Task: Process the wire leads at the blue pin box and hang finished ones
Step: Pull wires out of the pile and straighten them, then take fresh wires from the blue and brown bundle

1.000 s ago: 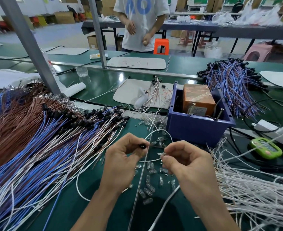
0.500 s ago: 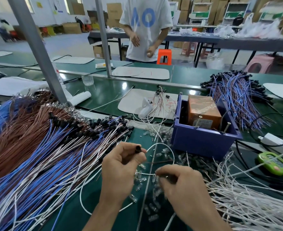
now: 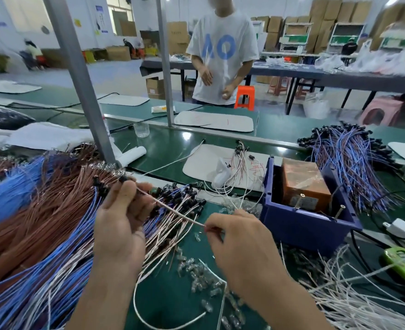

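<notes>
My left hand (image 3: pixel 121 225) is raised over the wire pile and pinches the black-capped end of a white wire lead (image 3: pixel 173 209). The lead runs taut down and right to my right hand (image 3: pixel 242 248), which pinches its other part between thumb and finger. Further slack of a white wire loops on the green mat (image 3: pixel 173 303) below. The blue pin box (image 3: pixel 308 225) stands right of my hands, holding a brown block (image 3: pixel 304 184) and upright pins. Small clear parts (image 3: pixel 201 279) lie scattered under my right hand.
A wide pile of brown, blue and white leads (image 3: pixel 42 222) fills the left. White wires (image 3: pixel 354 298) lie at the lower right, a blue bundle (image 3: pixel 349 160) behind the box, and a green device (image 3: pixel 404 265) at right. A grey post (image 3: pixel 82 84) rises ahead; a person (image 3: pixel 223 58) stands beyond.
My left hand rose up and left with the capped end, and the white lead went from a loose loop to a taut line between both hands. The view tilted upward.
</notes>
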The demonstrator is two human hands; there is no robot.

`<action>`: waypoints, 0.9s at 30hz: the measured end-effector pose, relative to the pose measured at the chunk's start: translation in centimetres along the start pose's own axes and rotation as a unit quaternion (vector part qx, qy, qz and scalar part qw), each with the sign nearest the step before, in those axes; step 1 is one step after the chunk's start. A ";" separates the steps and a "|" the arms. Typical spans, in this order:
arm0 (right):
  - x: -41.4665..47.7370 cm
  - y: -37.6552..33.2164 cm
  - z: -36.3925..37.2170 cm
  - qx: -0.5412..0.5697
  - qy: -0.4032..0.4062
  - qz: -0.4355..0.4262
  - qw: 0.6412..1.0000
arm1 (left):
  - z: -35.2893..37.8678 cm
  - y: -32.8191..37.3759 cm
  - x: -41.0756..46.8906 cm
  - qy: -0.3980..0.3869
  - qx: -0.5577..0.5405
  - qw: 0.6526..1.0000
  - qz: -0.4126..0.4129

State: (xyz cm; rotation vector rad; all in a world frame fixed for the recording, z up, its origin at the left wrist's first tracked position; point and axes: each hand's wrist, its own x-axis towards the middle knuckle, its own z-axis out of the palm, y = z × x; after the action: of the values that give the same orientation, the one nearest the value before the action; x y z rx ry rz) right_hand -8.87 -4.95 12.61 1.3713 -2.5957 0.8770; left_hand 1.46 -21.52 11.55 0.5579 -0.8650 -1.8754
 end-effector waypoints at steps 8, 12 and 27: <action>2.5 -1.9 -4.1 0.052 -0.204 0.012 0.978 | -4.1 5.4 3.2 -0.183 0.387 0.890 -0.158; 1.0 -2.3 -3.6 -0.140 0.013 -0.084 0.987 | -0.9 4.0 7.7 -0.153 0.467 0.865 -0.100; 1.1 0.6 2.8 -0.028 -0.281 0.037 0.958 | -2.2 -6.2 6.9 -0.078 0.740 0.661 0.098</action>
State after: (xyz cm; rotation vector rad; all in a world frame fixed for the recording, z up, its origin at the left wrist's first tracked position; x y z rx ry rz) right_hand -9.43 -6.92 10.34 1.7224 -3.0618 0.4542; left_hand -3.55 -26.68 5.28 1.1553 -2.4181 -0.6066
